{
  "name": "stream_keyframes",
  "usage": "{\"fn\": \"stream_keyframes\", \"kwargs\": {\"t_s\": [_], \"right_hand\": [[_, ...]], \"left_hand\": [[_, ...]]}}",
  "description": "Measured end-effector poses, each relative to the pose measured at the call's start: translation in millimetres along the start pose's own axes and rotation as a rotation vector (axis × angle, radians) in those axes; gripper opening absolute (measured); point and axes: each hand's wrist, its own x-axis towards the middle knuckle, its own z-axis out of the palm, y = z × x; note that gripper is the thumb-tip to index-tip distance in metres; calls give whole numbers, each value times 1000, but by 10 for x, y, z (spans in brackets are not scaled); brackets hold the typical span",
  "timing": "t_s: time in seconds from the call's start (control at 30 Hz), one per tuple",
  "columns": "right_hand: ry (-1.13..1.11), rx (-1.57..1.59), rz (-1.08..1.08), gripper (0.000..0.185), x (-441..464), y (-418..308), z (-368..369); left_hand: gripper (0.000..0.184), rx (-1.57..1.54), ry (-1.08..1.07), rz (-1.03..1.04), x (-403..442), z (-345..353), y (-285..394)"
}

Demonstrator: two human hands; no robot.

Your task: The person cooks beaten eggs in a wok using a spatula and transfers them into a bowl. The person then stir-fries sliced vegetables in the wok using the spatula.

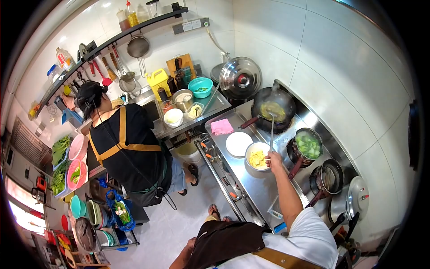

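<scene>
My right hand (274, 160) is closed around the handle of a long metal ladle (272, 134), whose far end rests in a dark wok (286, 101). Yellowish oil or liquid (272, 110) lies in the wok. Just beside the hand, a white bowl (250, 150) holds yellow scrambled egg (257, 159). A white plate (239, 144) sits left of the bowl. To the right, a pot (309, 131) contains green vegetable pieces in liquid. My left hand (191, 243) hangs low by the brown apron (224, 246), its fingers mostly hidden.
Another person (127, 143) in a black top stands at the left counter. A pink cloth (222, 127) lies on the steel counter. More pans (329, 175) and a lidded pot (358, 197) line the stove's right side. A large lid (240, 77) leans at the corner.
</scene>
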Motion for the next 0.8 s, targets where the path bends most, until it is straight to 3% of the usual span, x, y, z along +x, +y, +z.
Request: {"fn": "stream_keyframes", "kwargs": {"t_s": [0.43, 0.73, 0.8], "right_hand": [[-24, -2, -17, 21, 21, 32, -32], [29, -7, -32, 49, -46, -20, 11], [31, -7, -26, 50, -19, -13, 4]], "left_hand": [[41, 92, -36, 98, 16, -33, -43], [39, 0, -4, 19, 5, -4, 18], [49, 27, -75, -1, 33, -57, -5]]}}
